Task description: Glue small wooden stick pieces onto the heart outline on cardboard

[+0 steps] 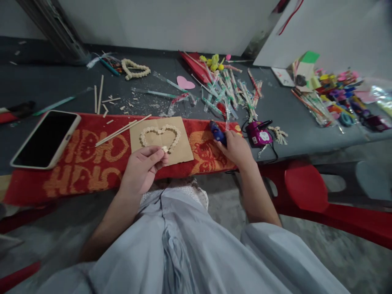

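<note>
Between the thumb and fingers of my left hand [142,167] is a small cluster of pale wooden stick pieces [164,149], just over the lower part of a heart outline [175,128]. That heart, built from short pale pieces, lies on a square of brown cardboard [185,153]. To the right, my right hand [237,149] is closed around a blue glue gun [217,132], partly covered by the fingers, above the red and orange towel [202,151]. Two long thin sticks [122,130] rest across the towel and the cardboard's left edge.
A phone [45,139] lies at the left. Behind are a finished-looking pale heart [136,69], a pink paper heart [185,83], wrapped sticks [232,87] and scattered stick bits. Right of my hand sits a purple device [259,134] with a black cord. A red chair [306,183] stands beside the table.
</note>
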{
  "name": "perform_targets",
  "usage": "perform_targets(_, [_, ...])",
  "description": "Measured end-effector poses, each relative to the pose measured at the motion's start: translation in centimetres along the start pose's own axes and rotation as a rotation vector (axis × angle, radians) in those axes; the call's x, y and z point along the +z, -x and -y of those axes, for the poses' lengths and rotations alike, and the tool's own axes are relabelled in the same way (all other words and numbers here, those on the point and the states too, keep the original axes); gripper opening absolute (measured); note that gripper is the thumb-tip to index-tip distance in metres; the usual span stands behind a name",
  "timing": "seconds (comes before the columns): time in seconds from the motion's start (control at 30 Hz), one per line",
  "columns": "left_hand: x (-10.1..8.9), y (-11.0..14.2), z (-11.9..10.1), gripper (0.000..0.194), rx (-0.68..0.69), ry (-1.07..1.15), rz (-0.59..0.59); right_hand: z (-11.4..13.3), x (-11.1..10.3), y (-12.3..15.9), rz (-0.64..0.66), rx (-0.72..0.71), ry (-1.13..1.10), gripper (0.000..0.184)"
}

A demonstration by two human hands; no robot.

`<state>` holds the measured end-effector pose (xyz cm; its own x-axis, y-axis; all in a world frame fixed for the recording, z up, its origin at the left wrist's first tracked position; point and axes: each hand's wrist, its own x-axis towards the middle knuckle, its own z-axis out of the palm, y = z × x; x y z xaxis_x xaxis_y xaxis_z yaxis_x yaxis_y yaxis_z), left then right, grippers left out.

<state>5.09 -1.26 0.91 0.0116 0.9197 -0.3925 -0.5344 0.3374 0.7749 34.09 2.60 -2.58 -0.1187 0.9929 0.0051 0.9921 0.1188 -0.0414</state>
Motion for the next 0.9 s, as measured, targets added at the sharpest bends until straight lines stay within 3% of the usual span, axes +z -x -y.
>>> perform_targets(0.13, [-1.3,-0.7,-0.5,0.037,0.010,0.002,0.032,-0.1,-1.5,0.2,0.092,-0.149,0.044,0.043])
perform_targets(0.23, [-2.1,-1.2,-1.0,0.040,-0.011,0.037,0.018,1.2,-3.6,-0.7,0.085,-0.219,0.092,0.038])
perform_targets(0.33, [-3.0,-1.5,-1.7,0.045,-0.038,0.069,0.004,4.2,-5.4,-3.6,0.031,-0.277,0.158,0.034])
perform_targets(0.43, [-4.2,-1.5,-2.5,0.049,-0.043,0.099,-0.030,8.3,-6.2,-8.3,0.070,-0.402,0.147,0.030])
perform_targets(0.67, [-7.1,-1.6,-3.8,0.049,-0.046,0.176,-0.114,17.7,-3.5,-18.6,0.131,-0.670,0.128,0.024])
perform_targets(0.8, [-8.4,-1.9,-4.2,0.048,-0.027,0.205,-0.147,21.2,-1.8,-21.4,0.156,-0.726,0.095,0.025])
perform_targets(0.9, [-9.2,-2.1,-4.3,0.046,-0.002,0.204,-0.155,22.5,-1.4,-22.6,0.151,-0.731,0.085,0.026])
